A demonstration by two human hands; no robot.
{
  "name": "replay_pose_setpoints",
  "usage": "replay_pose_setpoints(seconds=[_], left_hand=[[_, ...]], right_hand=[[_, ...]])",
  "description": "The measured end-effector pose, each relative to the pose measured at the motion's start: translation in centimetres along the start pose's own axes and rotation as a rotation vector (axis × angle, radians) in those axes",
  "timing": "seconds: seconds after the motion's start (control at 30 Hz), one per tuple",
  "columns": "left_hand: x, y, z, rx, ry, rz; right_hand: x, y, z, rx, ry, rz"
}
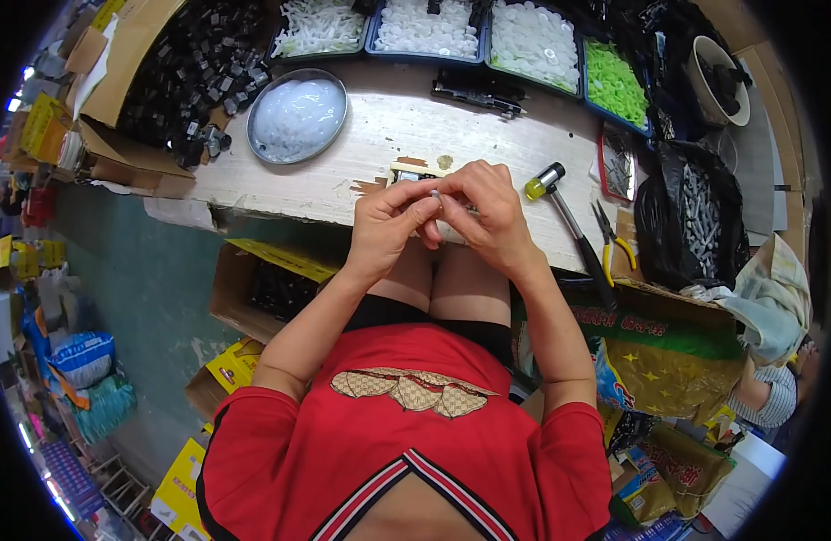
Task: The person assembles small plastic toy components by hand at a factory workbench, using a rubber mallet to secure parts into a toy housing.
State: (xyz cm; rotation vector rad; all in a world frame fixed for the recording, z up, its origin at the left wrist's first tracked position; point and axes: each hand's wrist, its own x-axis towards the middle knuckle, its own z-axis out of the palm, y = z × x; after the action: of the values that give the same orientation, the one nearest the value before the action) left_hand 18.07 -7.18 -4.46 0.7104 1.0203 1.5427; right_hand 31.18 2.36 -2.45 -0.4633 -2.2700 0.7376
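Observation:
Near the front edge of the worktable (379, 113), my left hand (388, 221) and my right hand (489, 209) meet fingertip to fingertip. Both are closed in a pinch around a small pale piece (435, 193), too small to name and mostly covered by the fingers. Just beyond the hands lies a dark part with a cream-coloured strip (415, 169), partly hidden behind them. To the right of my right hand rests a hammer (569, 223) with one yellow and one black face, beside pliers (616, 242) with yellow-and-black handles.
A round metal dish (342, 126) of whitish gel stands left. Blue trays of white parts (429, 32) and green parts (614, 81) line the back. Black parts (199, 81) fill a carton at left; a black bag (654, 221) of metal pieces sits right. A black assembly (479, 95) lies behind.

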Motion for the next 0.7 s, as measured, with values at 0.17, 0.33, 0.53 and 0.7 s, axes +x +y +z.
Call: replay_pose_setpoints(seconds=[0.17, 0.33, 0.53, 0.7], left_hand=[[0.9, 0.5, -0.6, 0.322, 0.026, 0.138], [2.6, 1.6, -2.3, 0.544, 0.108, 0.234], [3.5, 1.1, -3.0, 0.685, 0.08, 0.19], [3.7, 1.0, -3.4, 0.741, 0.054, 0.194]], right_hand=[[0.5, 1.2, -0.3, -0.093, 0.0, 0.006], [0.4, 2.3, 0.0, -0.266, -0.1, -0.002], [0.8, 3.0, 1.1, -0.313, -0.137, -0.058], [1.0, 3.2, 1.6, -0.295, -0.147, -0.078]])
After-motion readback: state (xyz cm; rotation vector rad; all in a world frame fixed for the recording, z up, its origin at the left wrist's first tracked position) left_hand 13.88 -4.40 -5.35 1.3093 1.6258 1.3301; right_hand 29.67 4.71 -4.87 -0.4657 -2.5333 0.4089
